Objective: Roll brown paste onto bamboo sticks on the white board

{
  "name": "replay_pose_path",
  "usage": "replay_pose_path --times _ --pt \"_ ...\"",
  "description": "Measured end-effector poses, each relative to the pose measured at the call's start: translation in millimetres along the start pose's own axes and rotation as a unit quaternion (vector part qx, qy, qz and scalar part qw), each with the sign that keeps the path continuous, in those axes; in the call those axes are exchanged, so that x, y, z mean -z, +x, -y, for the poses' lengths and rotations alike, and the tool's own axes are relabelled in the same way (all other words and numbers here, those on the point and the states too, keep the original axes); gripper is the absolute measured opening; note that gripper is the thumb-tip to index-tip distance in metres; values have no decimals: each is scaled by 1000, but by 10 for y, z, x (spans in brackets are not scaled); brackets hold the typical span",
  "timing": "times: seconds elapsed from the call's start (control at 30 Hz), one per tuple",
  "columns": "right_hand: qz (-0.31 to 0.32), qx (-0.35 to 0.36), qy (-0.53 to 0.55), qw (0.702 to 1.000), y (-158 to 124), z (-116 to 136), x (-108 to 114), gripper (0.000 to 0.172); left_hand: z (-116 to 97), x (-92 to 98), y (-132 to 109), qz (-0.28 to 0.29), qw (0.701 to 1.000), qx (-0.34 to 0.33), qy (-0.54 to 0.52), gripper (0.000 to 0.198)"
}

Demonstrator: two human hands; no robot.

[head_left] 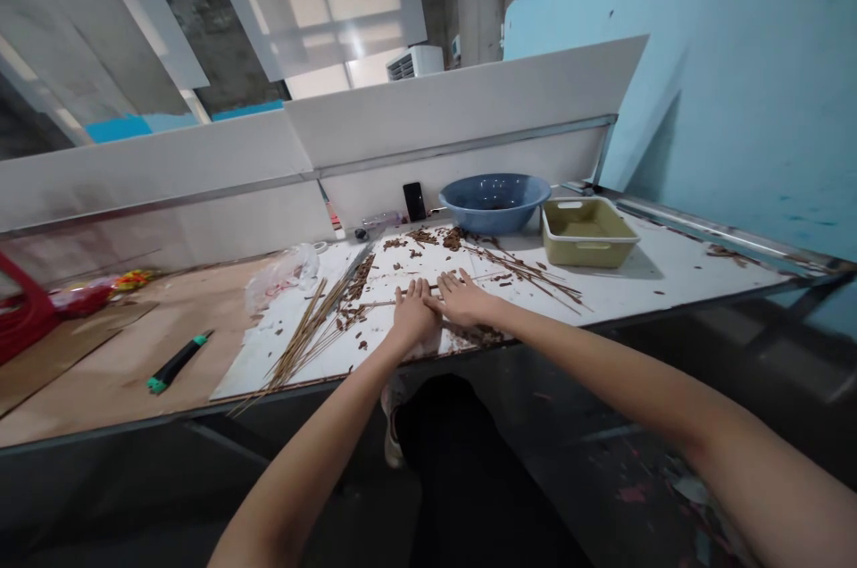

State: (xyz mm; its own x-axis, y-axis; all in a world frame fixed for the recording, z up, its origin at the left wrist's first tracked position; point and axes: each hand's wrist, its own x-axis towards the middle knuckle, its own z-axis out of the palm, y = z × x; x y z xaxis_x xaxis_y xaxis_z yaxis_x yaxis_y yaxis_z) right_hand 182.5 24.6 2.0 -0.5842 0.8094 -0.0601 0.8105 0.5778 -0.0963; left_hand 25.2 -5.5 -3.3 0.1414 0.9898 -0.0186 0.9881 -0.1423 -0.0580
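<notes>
My left hand [411, 311] and my right hand [461, 297] lie flat side by side on a white board [636, 278], fingers stretched out. Both press on a thin stick [375, 304] that runs left from under the palms. A loose bundle of thin bamboo sticks [304, 336] lies to the left of my hands. More sticks coated in brown paste [528, 269] fan out to the right. Brown crumbs [428, 239] are scattered over the board behind my hands.
A blue bowl [494, 200] and an olive plastic tray [587, 231] stand at the back right. A black phone [413, 201] leans on the white partition. A crumpled plastic bag [285, 275] and a black-and-green tool [178, 361] lie left. Red plastic [23, 309] sits far left.
</notes>
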Motion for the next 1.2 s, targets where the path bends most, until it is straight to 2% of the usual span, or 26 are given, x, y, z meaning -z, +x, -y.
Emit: replay_pose_path --times 0.07,0.13,0.3,0.47,0.53,0.73,0.83,0.97,1.1,1.2 --pt "-6 14 -1 1000 -50 -10 -73 79 9 -58 -81 9 1000 -5 4 84" --pt "-3 23 -6 1000 -11 -26 -54 76 14 -41 -61 16 1000 -1 3 84" --pt "3 -46 12 999 218 -53 115 81 -5 109 178 -3 999 32 -5 78" --pt "6 22 -12 1000 73 -85 -49 79 25 -71 34 -7 1000 26 1 79" --pt "14 28 -8 999 45 -106 -55 79 65 -112 -14 -15 1000 15 4 78" --pt "28 -9 13 999 233 -131 223 86 67 68 127 -23 999 24 -14 74" --pt "20 -32 22 999 161 -89 168 90 45 37 45 -21 999 28 -4 76" --pt "25 -20 24 999 29 -57 36 99 93 -45 -87 -11 1000 6 12 79" --pt "30 -21 16 999 170 -104 139 95 126 89 68 5 1000 20 11 76" --pt "26 -24 8 999 218 -119 180 92 109 141 142 -6 999 38 -1 74"
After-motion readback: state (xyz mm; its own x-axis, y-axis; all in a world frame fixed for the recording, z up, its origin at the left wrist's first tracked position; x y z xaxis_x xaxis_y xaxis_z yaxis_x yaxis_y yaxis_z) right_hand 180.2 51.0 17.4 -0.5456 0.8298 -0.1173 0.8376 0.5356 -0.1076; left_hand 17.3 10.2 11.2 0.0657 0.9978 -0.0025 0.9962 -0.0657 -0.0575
